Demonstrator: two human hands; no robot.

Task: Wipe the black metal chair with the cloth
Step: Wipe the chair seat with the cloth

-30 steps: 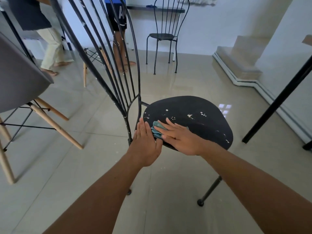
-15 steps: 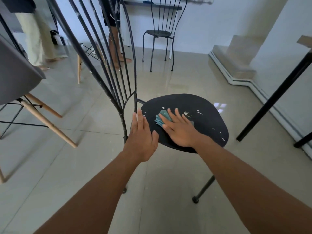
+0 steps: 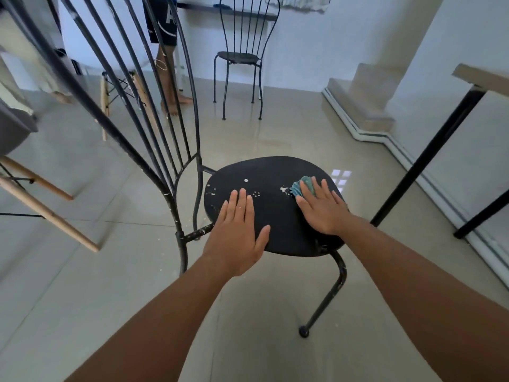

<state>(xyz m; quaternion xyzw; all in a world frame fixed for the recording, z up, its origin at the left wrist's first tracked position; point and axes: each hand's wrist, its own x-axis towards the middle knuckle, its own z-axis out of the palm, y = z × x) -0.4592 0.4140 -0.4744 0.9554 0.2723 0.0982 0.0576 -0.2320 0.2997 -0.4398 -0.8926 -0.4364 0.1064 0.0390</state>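
Teal cloth (image 3: 303, 186) near seat (image 3: 270, 172) rim

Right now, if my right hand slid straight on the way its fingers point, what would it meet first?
The right hand presses the crumpled teal cloth, so it pushes that first. Beyond looks like bare black metal chair seat to the far rim; the white flecks seem left.

This looked like a home's dining area. Glossy floor tiles (image 3: 275, 133), white walls (image 3: 316, 37), a stair step (image 3: 366, 86), a black metal chair (image 3: 275, 172) and a wooden-legged chair (image 3: 49, 216) showed it.
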